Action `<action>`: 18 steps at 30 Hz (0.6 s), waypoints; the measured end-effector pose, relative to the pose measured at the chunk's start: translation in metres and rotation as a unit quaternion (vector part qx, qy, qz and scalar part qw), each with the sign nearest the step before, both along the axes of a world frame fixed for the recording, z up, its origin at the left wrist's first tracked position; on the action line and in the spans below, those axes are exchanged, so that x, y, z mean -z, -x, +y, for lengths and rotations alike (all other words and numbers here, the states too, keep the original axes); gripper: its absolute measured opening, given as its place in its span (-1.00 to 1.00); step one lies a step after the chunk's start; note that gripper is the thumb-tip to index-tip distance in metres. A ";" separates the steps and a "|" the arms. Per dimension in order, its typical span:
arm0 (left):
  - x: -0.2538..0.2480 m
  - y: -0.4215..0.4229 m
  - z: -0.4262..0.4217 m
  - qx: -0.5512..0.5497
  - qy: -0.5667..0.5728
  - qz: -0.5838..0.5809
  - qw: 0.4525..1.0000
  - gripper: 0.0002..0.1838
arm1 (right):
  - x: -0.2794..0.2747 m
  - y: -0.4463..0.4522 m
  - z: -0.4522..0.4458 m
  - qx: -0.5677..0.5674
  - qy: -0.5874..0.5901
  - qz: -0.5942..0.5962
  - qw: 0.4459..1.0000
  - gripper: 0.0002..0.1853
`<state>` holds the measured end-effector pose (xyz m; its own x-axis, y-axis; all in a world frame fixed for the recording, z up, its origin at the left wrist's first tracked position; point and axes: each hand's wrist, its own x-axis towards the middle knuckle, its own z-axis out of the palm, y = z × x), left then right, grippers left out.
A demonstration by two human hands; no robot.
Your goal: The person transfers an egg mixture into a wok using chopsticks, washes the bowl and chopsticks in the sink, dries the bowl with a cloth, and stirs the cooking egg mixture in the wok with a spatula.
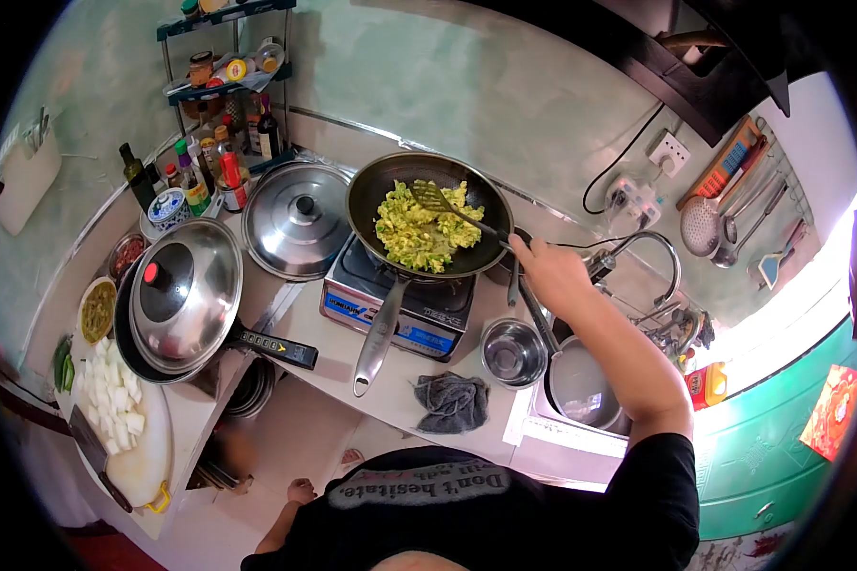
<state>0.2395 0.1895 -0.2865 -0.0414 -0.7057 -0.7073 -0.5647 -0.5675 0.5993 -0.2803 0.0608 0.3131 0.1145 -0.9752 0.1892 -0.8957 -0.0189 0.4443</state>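
Note:
My right hand (549,276) is closed around the dark handle of a slotted spatula (432,198). The spatula's head rests in chopped yellow-green food (427,233), which looks like scrambled egg with green bits. This food lies in a wok (367,205) on a portable gas stove (390,311); the wok's long metal handle (381,338) points toward me, untouched. Low beside my body hangs my left hand (301,490), small in view, its fingers loosely curled and nothing visible in them.
A lidded pan (186,295) and a large lid (295,224) stand left of the stove. Farther left, a cutting board (148,471) bears white chunks and a cleaver (95,452). A metal bowl (513,353), grey cloth (450,402) and sink (581,381) are at right.

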 end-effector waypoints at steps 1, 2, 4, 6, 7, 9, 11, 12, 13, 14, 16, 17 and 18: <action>-0.002 0.002 0.000 -0.091 -0.051 0.039 0.994 -0.72 | -0.007 0.001 0.008 0.000 -0.012 -0.009 1.000 -0.48; -0.005 0.005 0.000 -0.188 -0.095 0.072 0.975 -0.73 | -0.012 0.001 0.012 0.001 -0.023 -0.018 1.000 -0.47; -0.014 0.007 -0.001 -0.205 -0.100 0.063 0.972 -0.73 | -0.019 0.002 0.015 0.002 -0.007 -0.016 1.000 -0.47; -0.020 0.008 -0.004 -0.175 -0.089 0.027 0.980 -0.74 | -0.017 0.007 0.014 0.006 0.011 -0.015 1.000 -0.46; -0.023 0.009 -0.006 -0.167 -0.088 0.015 0.982 -0.74 | -0.009 0.012 0.007 -0.001 0.021 -0.014 1.000 -0.47; -0.028 0.010 -0.008 -0.161 -0.087 -0.001 0.983 -0.74 | -0.003 0.012 0.003 -0.007 0.032 -0.014 0.999 -0.47; -0.033 0.009 -0.007 -0.163 -0.086 -0.005 0.983 -0.74 | -0.001 0.007 0.005 -0.003 -0.017 0.014 1.000 -0.48; -0.035 0.009 -0.009 -0.165 -0.088 -0.005 0.982 -0.74 | -0.003 0.005 0.009 -0.003 -0.017 0.013 1.000 -0.48; -0.036 0.010 -0.009 -0.168 -0.090 -0.007 0.982 -0.74 | -0.007 0.004 0.016 -0.001 -0.018 0.004 1.000 -0.50; -0.038 0.010 -0.010 -0.171 -0.090 -0.009 0.981 -0.74 | -0.010 0.005 0.020 0.000 -0.019 -0.004 1.000 -0.53; -0.041 0.013 -0.010 -0.174 -0.091 -0.011 0.980 -0.74 | -0.016 0.014 0.025 -0.006 -0.026 -0.014 1.000 -0.52; -0.036 0.013 -0.010 -0.176 -0.093 -0.009 0.980 -0.74 | -0.017 0.017 0.027 -0.010 -0.030 -0.026 0.999 -0.51; -0.035 0.002 -0.008 -0.177 -0.093 -0.008 0.980 -0.74 | -0.018 0.016 0.025 -0.011 -0.030 -0.025 0.999 -0.51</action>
